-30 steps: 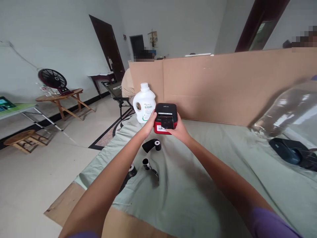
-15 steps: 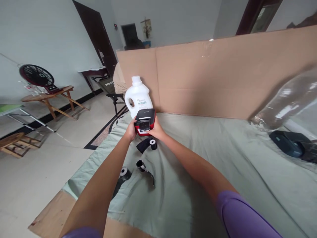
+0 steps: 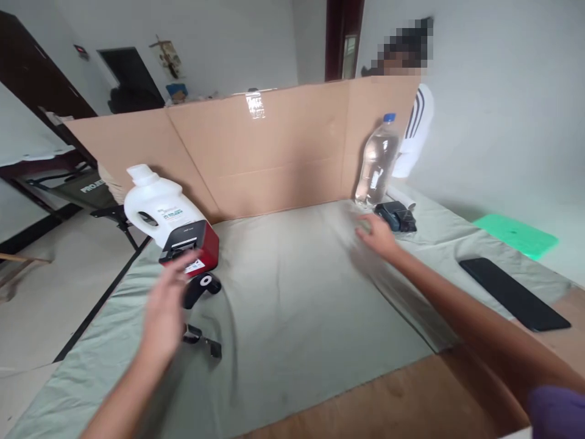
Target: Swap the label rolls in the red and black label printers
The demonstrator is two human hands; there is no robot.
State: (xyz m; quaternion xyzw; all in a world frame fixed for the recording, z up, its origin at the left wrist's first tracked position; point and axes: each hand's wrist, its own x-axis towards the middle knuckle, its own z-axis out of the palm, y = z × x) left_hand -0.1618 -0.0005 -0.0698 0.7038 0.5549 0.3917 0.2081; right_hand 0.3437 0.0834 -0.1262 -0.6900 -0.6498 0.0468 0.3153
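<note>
A small black and red printer point(image 3: 208, 244) stands on the green cloth, in front of the white detergent jug point(image 3: 159, 204). My left hand point(image 3: 167, 305) hovers just this side of the printer, blurred, fingers apart and holding nothing. Between that hand and the printer lies a black ribbon roll point(image 3: 208, 281) with a white core; another black roll piece point(image 3: 203, 340) sits lower, partly hidden by the hand. On the right, my right hand point(image 3: 377, 235) reaches over the cloth with parted fingers and nothing in them. Closest to it is a dark device point(image 3: 397, 216) partly wrapped in clear plastic.
A cardboard panel point(image 3: 274, 158) stands along the back edge. A clear water bottle point(image 3: 378, 161) with a blue cap leans against it. A black flat slab point(image 3: 514, 292) lies at the right, with a green stool point(image 3: 516, 235) beyond. Behind the panel is a person's white sleeve point(image 3: 418, 128).
Both hands have let go of the printer, which now stands in front of the jug. My right hand has moved right towards the dark device. The view has swung to the right.
</note>
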